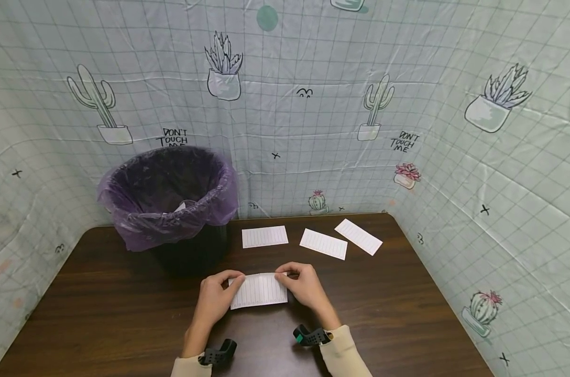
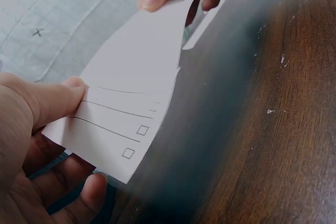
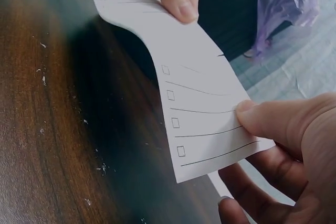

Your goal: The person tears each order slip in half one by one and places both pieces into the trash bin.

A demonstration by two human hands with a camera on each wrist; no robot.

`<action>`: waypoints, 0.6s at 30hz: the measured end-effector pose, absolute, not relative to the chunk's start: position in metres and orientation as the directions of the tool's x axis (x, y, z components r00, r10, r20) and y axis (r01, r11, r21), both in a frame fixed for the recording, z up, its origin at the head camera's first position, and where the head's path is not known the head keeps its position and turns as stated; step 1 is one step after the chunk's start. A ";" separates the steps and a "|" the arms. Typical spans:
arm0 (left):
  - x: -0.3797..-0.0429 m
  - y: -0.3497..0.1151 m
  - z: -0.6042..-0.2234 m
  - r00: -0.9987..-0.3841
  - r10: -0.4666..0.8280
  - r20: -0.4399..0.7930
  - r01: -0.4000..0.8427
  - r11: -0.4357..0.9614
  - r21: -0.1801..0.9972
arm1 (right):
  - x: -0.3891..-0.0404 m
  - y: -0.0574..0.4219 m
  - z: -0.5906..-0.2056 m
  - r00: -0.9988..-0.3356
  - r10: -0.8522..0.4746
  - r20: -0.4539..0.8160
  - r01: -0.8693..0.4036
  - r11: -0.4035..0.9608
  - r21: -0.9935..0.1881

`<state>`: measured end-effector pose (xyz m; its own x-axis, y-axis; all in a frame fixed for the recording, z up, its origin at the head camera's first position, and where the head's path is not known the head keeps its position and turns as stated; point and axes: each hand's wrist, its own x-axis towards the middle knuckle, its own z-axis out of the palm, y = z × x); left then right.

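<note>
A white paper slip [image 1: 259, 290] printed with lines and small checkboxes is held up above the table between both hands. My left hand [image 1: 214, 294] pinches its left end, thumb on the printed face and fingers behind. At the other end, my right hand [image 1: 307, 287] pinches it the same way. The slip [image 2: 136, 51] bends along its length in the left wrist view. A small dark nick shows on the far edge of the slip [image 3: 194, 82] in the right wrist view.
Three similar lined slips, a left one [image 1: 264, 237], a middle one [image 1: 324, 244] and a right one [image 1: 359, 237], lie toward the back of the dark wooden table [image 1: 101, 314]. A black bin [image 1: 190, 251] with a purple liner [image 1: 167, 225] stands back left, something white inside. Patterned cloth [image 1: 275, 120] surrounds the table.
</note>
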<state>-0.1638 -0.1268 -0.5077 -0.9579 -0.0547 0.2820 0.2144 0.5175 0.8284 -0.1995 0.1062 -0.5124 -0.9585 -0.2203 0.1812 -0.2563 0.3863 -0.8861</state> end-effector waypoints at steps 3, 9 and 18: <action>-0.164 -0.127 -0.507 -0.959 -0.057 0.278 0.209 0.521 0.827 | -0.199 0.107 -0.512 -0.959 -0.221 0.180 -0.255 0.388 -0.886; -0.165 -0.125 -0.508 -0.953 -0.057 0.299 0.227 0.521 0.823 | -0.200 0.108 -0.511 -0.960 -0.214 0.181 -0.253 0.378 -0.891; -0.165 -0.121 -0.509 -0.942 -0.063 0.330 0.254 0.509 0.822 | -0.201 0.110 -0.514 -0.965 -0.183 0.187 -0.244 0.371 -0.896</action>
